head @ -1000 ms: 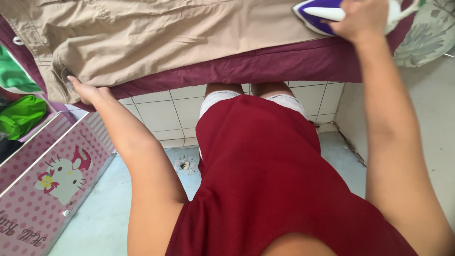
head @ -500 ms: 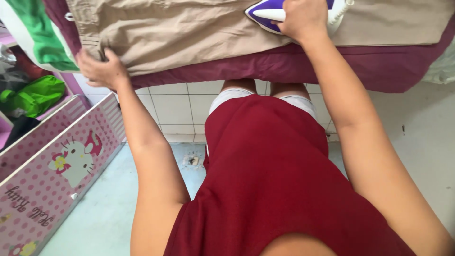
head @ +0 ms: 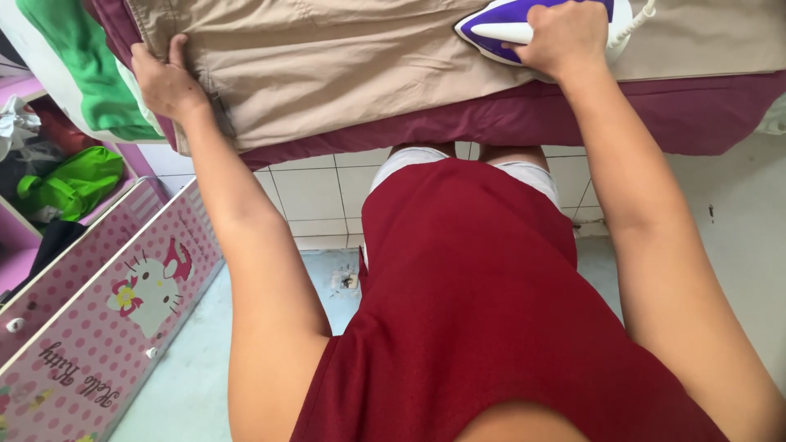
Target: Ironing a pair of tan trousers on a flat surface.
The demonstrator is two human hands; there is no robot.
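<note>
Right hand (head: pixel 565 37) grips iron (head: pixel 512 29); left hand (head: pixel 168 78) seemingly pins trousers (head: pixel 327 65).

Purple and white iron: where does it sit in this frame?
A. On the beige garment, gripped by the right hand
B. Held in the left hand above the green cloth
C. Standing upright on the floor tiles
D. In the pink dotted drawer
A: the right hand grips the purple and white iron lying on the beige garment, while the left hand presses the garment's edge.
</note>
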